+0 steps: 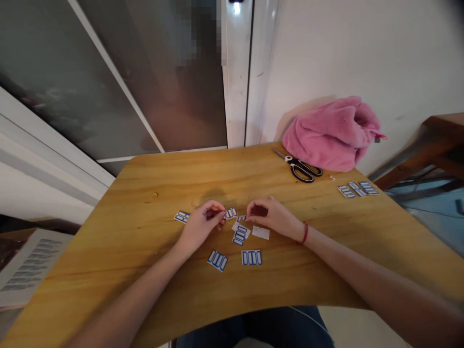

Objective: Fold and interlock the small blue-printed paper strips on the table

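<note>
My left hand (pixel 206 220) pinches a small white label sheet (pixel 231 213) with blue-bordered boxes between thumb and fingers. Just to its right, the fingertips of my right hand (pixel 270 217) are closed on a second label sheet (pixel 242 218), seen nearly edge-on. Under the hands lies a loose pile with a blue-boxed label sheet (pixel 239 235) on top, and a plain white piece (pixel 260 232) rests beside it. Nearer to me are two more label sheets, a tilted one (pixel 218 260) and a straight one (pixel 251 257). Another sheet (pixel 181 216) is partly covered by my left hand.
Black-handled scissors (pixel 302 169) lie at the back right of the wooden table (pixel 159 280), against a pink plush cloth (pixel 329 135). Several label sheets (pixel 358 189) sit near the right edge. A cardboard box (pixel 32 266) stands beyond the left edge, and a glass door (pixel 152 72) is behind.
</note>
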`<state>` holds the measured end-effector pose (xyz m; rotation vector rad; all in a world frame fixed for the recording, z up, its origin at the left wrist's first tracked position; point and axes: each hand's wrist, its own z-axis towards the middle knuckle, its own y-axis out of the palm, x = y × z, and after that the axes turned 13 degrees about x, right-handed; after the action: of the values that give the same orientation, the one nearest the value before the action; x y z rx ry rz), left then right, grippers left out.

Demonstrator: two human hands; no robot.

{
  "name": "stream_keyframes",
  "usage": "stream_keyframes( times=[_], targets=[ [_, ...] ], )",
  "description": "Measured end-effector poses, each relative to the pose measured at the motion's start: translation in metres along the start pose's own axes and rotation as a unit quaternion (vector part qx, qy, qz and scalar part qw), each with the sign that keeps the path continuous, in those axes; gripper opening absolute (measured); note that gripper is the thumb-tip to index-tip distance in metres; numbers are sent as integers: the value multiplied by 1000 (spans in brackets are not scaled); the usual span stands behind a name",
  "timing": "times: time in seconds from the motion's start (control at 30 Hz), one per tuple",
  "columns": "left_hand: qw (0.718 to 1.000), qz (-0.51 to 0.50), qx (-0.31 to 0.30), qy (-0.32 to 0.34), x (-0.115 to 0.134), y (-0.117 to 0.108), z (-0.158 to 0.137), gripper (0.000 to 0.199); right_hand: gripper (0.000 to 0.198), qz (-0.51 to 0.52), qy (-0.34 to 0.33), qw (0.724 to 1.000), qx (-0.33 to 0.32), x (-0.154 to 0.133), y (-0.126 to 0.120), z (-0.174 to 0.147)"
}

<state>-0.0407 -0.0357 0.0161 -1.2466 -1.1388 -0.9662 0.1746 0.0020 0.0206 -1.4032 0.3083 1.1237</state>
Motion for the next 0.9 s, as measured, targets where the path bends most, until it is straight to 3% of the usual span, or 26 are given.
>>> stream_keyframes(
  times=[0.17, 0.3, 0.4, 0.47, 0.6, 0.73, 0.9],
  targets=[
    [1000, 8, -25, 13, 7, 6, -5, 17, 30, 56, 30, 997, 42, -1, 13, -2],
    [998, 52, -29, 36, 13, 9, -14, 21, 15, 47, 11, 998, 27, -3, 12, -3],
    [994, 83, -4, 70, 12, 10, -16, 26, 17, 40, 1, 996, 79, -2, 8, -3],
    [982, 143, -6, 120, 10, 9, -15, 28, 18, 35, 9, 990, 134, 1, 7, -2],
    [936, 275, -81, 206, 5, 10, -14, 21, 19, 44, 37, 980, 188, 7, 7, 1],
    [926, 300, -108, 201, 4, 11, -16, 12, 19, 71, 77, 979, 176, 6, 8, 1],
    [934, 289, -102, 184, 7, 9, -16, 8, 19, 69, 73, 981, 168, 4, 7, 1]
  ],
)
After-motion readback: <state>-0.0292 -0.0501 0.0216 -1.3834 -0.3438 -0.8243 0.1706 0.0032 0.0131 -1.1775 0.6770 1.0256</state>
